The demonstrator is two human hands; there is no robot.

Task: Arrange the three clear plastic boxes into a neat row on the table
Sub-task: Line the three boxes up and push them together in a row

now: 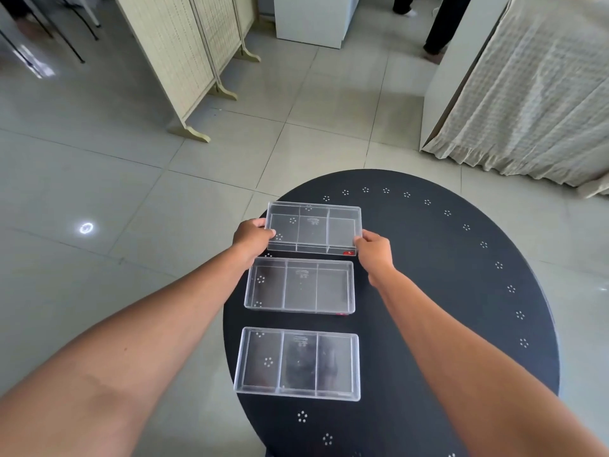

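Observation:
Three clear plastic boxes, each split into three compartments, lie one behind another on the left part of a round black table (445, 291). The far box (313, 227) is held at both short ends: my left hand (252, 237) grips its left end and my right hand (374, 249) grips its near right corner, beside a small red label. It looks slightly raised or tilted above the table. The middle box (300, 285) lies flat just in front of it. The near box (296, 364) lies flat, a gap apart from the middle one.
The table's left edge runs close to the boxes; its right half is bare black surface with a ring of small white dot marks. Beyond lie a tiled floor, a folding screen (184, 61), a white cabinet (313, 18), a curtained unit (534, 94) and a person's legs (441, 24).

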